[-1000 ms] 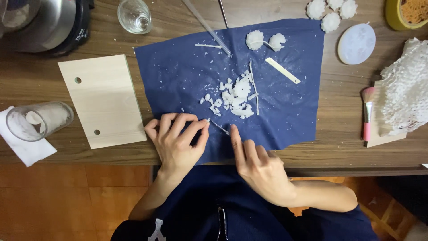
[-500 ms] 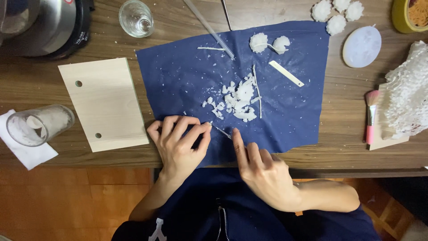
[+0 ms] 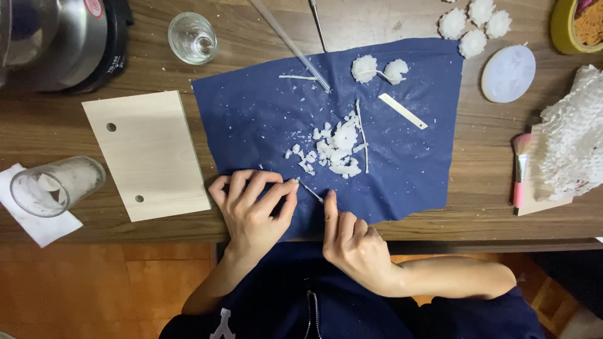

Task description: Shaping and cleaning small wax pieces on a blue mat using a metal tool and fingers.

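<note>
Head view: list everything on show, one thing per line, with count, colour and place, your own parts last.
Cloth: one, dark blue, table centre.
Flake pile: one, white, mid-cloth.
Flat stick: one, white, cloth right.
Flower shapes: two, white, cloth top; four more beyond.
Board: one, pale wood, left of cloth.
Small glass: one, clear, top.
Frosted glass: one, on white paper, left.
Round mould: one, pale, right.
Brush: one, pink, right.
Pot: one, silver, top left.
Thin tool: one, metallic, between hands.
Left hand: on cloth edge.
Right hand: at the tool.
</note>
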